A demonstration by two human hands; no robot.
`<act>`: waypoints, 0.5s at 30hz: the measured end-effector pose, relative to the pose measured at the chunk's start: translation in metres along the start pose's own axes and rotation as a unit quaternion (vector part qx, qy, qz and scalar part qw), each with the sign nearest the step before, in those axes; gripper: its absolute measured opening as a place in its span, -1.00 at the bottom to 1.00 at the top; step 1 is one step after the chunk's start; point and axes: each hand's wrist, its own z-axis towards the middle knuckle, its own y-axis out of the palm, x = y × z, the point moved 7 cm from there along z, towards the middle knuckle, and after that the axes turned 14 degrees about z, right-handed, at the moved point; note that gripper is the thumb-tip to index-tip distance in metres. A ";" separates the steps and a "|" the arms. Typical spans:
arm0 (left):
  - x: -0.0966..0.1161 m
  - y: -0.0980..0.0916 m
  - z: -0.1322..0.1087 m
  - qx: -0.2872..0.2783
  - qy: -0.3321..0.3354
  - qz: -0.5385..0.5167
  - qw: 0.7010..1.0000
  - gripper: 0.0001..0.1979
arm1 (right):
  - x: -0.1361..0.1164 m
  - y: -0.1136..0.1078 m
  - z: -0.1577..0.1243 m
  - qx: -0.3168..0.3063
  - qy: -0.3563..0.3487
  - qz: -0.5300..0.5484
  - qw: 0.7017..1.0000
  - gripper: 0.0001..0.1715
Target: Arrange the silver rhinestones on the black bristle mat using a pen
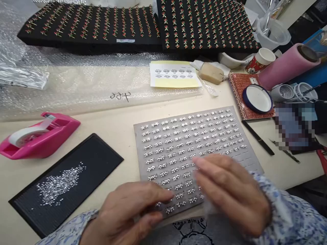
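Note:
A grey foam board (139, 134) lies at a slant before me, with rows of silver rings (184, 130) set in its slits; the rings have small flower-like tops. Some slits at the board's right side hold nothing. My left hand (130, 211) is over the board's lower left corner, thumb and forefinger apart, with nothing visible between them. My right hand (230, 190) hovers over the lower right part and hides rings there. Its fingers point left and are blurred, so whether they hold anything cannot be made out.
Left of the board lie a black tray (102, 153) of small shiny stones (60, 185) and a pink tape dispenser (58, 136). Behind are bubble wrap (84, 85), label sheets (173, 80) and black foam displays (143, 41). Tweezers (286, 151) and a round lid (257, 98) are at right.

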 end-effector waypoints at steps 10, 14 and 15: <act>-0.007 0.019 -0.001 -0.005 -0.131 -0.119 0.984 -0.79 | -0.028 0.022 -0.012 -0.007 -0.067 0.062 0.996 -0.66; -0.019 0.000 -0.011 0.091 -0.179 -0.071 0.977 -0.77 | 0.027 -0.024 -0.068 0.142 0.172 0.012 0.975 -0.62; -0.020 -0.003 -0.013 0.118 -0.185 -0.069 0.973 -0.78 | 0.036 -0.025 -0.080 0.123 0.207 0.029 0.970 -0.65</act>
